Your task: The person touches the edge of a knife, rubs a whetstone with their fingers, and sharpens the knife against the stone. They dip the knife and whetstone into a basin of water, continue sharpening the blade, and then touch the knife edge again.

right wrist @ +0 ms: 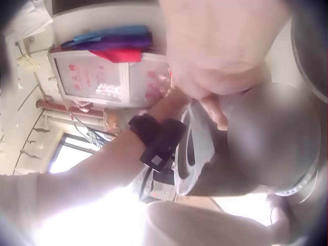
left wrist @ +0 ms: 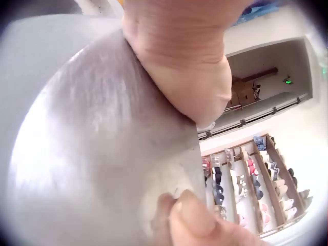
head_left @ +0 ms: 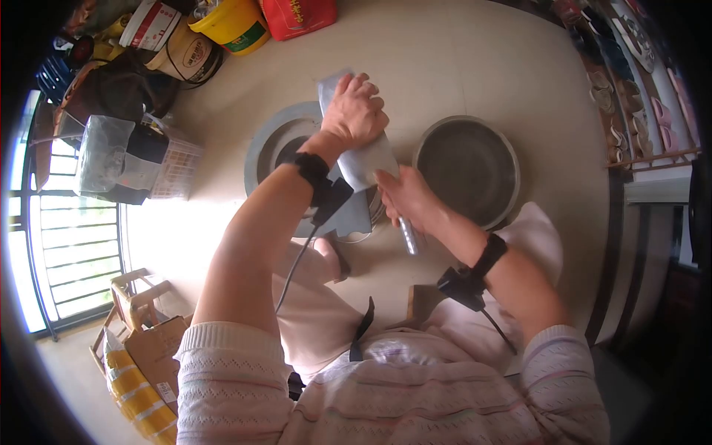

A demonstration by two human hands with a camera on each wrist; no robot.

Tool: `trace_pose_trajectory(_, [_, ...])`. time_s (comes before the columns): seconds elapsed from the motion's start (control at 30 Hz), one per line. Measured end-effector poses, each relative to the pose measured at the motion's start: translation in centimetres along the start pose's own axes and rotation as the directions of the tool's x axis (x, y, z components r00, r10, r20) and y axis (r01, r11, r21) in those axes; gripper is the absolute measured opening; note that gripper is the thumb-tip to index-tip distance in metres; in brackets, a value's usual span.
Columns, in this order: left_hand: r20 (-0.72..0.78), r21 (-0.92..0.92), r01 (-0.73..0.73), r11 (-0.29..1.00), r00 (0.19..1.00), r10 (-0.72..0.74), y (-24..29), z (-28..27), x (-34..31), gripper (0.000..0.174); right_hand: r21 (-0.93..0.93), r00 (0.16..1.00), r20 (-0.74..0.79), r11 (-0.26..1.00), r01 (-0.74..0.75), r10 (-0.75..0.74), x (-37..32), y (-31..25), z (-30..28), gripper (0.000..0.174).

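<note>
A wide metal blade (head_left: 368,162), like a cleaver's, slants over a grey round-topped stand (head_left: 261,148). The left hand (head_left: 356,115) grips the blade's upper part with curled fingers; in the left wrist view this hand (left wrist: 179,56) lies across the edge of the shiny blade (left wrist: 102,138). Lower down, the right hand (head_left: 411,196) holds the handle end, thumb against the metal, and a silver handle with holes (head_left: 408,237) sticks out below it. The right wrist view shows the right hand (right wrist: 220,46) close up, above a blurred rounded grey shape (right wrist: 274,133).
A dark round basin (head_left: 467,170) stands on the floor right of the stand. Buckets (head_left: 233,28) and a red bag (head_left: 297,16) are at the upper left, a white crate (head_left: 176,167) at the left. Shoe shelves (head_left: 645,89) line the right side. A foot (head_left: 326,256) is below the stand.
</note>
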State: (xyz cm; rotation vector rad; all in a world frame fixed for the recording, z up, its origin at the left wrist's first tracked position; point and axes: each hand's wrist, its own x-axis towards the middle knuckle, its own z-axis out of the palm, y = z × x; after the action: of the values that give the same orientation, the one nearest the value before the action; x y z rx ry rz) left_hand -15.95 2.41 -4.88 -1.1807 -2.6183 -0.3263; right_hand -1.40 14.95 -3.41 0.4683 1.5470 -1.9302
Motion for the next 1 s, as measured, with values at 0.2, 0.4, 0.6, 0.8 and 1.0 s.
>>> trace_pose_trajectory(0.2, [0.013,-0.087,0.031,0.996,0.999,-0.03,5.8,-1.1,-3.5,0.019,-0.052,0.999,-0.02,0.998,-0.037,0.036,-5.3,2.9,-0.3,0.03])
trace_pose_trajectory(0.4, [0.037,-0.016,0.041,0.999,0.998,-0.041,1.5,-0.4,-0.8,0.021,-0.033,1.0,0.018,0.999,0.004,-0.004,-1.6,-0.3,-0.3,0.029])
trace_pose_trajectory(0.6, [0.064,0.021,0.027,0.999,0.998,-0.029,-0.7,-0.1,0.4,0.022,0.079,0.992,0.129,0.997,-0.014,0.004,0.9,-0.6,-1.1,0.032])
trace_pose_trajectory(0.8, [0.043,0.023,0.021,1.0,0.999,-0.022,0.7,-0.2,-0.1,0.021,0.243,0.973,0.214,0.96,-0.139,0.087,-2.4,1.5,-2.0,0.035])
trace_pose_trajectory(1.0, [-0.014,-0.096,0.038,0.995,0.999,-0.04,5.3,-1.0,-3.2,0.02,0.121,0.984,0.104,0.981,-0.155,0.143,-6.0,4.5,-1.3,0.036])
